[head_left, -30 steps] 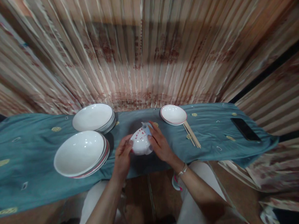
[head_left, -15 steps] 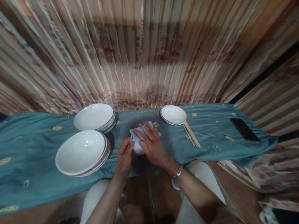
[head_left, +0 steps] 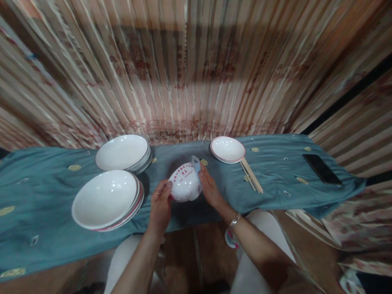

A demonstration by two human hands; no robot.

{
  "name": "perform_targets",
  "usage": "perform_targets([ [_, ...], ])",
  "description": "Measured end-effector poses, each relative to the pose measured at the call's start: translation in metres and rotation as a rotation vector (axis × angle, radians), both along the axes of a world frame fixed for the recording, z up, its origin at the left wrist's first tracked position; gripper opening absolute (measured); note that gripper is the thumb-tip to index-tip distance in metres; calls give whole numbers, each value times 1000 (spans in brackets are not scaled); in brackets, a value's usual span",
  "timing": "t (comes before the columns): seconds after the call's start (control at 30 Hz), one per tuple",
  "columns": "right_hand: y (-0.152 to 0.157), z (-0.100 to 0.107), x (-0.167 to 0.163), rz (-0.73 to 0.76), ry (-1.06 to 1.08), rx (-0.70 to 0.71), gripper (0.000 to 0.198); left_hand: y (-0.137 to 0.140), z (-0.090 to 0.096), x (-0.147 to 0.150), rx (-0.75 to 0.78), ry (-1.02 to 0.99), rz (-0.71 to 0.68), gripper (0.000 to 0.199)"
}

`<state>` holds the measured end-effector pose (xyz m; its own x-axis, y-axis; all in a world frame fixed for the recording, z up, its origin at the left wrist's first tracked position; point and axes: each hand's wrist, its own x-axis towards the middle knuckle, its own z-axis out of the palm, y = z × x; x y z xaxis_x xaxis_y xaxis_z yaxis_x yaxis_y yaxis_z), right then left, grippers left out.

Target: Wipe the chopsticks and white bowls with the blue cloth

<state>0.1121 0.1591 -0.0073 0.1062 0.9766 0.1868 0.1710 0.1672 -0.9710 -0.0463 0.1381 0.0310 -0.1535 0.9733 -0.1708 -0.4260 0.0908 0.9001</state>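
Observation:
Between my hands, over the middle of the table, is a small white bowl (head_left: 183, 184) with red lettering on its outer side, which faces me. My left hand (head_left: 161, 204) grips its left rim, thumb on top. At the bowl's right edge my right hand (head_left: 211, 189) is closed on a light blue-white cloth (head_left: 196, 163), which wraps over the rim there. Part of the cloth is hidden behind the fingers. Nearest my left hand stands a stack of large white bowls (head_left: 105, 198) with red and dark rims.
Behind that stack stands another stack of white dishes (head_left: 123, 152). At the back right sits a red-rimmed white bowl (head_left: 227, 149), with wooden chopsticks (head_left: 252, 175) beside it. A dark phone (head_left: 322, 168) lies farther right on the teal tablecloth (head_left: 275, 178). A pleated curtain (head_left: 186, 69) hangs behind.
My right hand and the cloth have moved from over the bowl's outer surface to its right edge, uncovering the red lettering. My left hand keeps its grip on the rim.

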Motion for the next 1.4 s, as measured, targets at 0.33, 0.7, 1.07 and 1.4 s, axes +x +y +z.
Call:
perform_targets([
  [0.33, 6, -15, -4, -122, 202, -156, 79, 1, -2, -3, 4, -119, -35, 36],
  [0.7, 18, 3, 18, -118, 107, -79, 64, -2, -22, 15, 29, -129, -135, 32],
  [1.07, -7, 25, 11, 62, -301, 210, 54, -3, -20, 18, -9, -126, -108, 27],
  [1.4, -32, 39, -5, 228, -807, 386, 52, -1, -12, 14, 22, -105, -101, 19],
])
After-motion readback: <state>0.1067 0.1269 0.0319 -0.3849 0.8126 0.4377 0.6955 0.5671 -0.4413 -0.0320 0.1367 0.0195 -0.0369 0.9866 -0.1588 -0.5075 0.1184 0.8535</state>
